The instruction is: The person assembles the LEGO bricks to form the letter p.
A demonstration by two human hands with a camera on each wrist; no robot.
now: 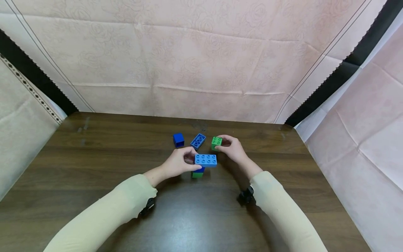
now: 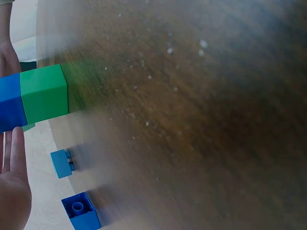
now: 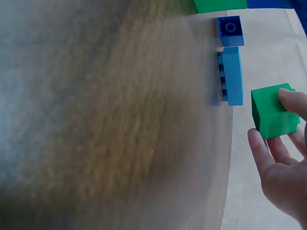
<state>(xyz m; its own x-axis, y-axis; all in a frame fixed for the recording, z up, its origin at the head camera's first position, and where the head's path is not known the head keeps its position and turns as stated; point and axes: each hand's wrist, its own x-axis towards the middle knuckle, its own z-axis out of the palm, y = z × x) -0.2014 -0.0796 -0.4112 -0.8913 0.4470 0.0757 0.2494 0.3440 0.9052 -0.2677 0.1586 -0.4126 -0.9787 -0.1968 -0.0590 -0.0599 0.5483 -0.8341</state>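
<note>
Left hand point(image 1: 177, 162): thumb and fingers grip the stack point(image 1: 206, 160), blue over green, at mid-table point(image 1: 126, 147); whether its base touches the surface, cannot tell. Right hand point(image 1: 232, 148): pinches the green brick point(image 1: 216, 142), just beyond the stack and to its right. Handling, judged: both light, stiff, smooth, hard to break; best held by the side walls, studs left free. Pose: left sleeve point(image 1: 107, 210) and right sleeve point(image 1: 283, 210) converge forward; each thumb on the near side, fingers beyond.
</note>
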